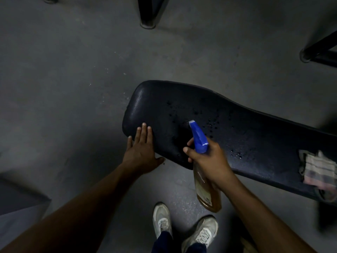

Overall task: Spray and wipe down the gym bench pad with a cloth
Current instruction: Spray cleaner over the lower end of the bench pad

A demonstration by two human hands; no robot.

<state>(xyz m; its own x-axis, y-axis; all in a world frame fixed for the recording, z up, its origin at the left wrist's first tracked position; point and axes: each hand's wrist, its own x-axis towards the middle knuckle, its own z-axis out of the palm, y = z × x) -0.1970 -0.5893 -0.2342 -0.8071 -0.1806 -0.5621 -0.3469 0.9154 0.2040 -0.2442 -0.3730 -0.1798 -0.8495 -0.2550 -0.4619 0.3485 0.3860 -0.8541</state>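
The black bench pad (246, 136) runs from the centre to the right edge, with wet droplets scattered over its middle. My right hand (209, 159) grips a spray bottle (207, 190) of amber liquid; its blue trigger head points at the pad. My left hand (141, 148) rests flat, fingers straight, on the pad's near left corner. A checked cloth (317, 168) lies crumpled on the pad at the far right, away from both hands.
Grey concrete floor (73, 79) surrounds the bench. Black metal equipment legs stand at the top centre (148, 13) and the upper right (317, 52). My two light-coloured sneakers (184, 227) are on the floor below the bench. A grey slab (16, 196) sits at lower left.
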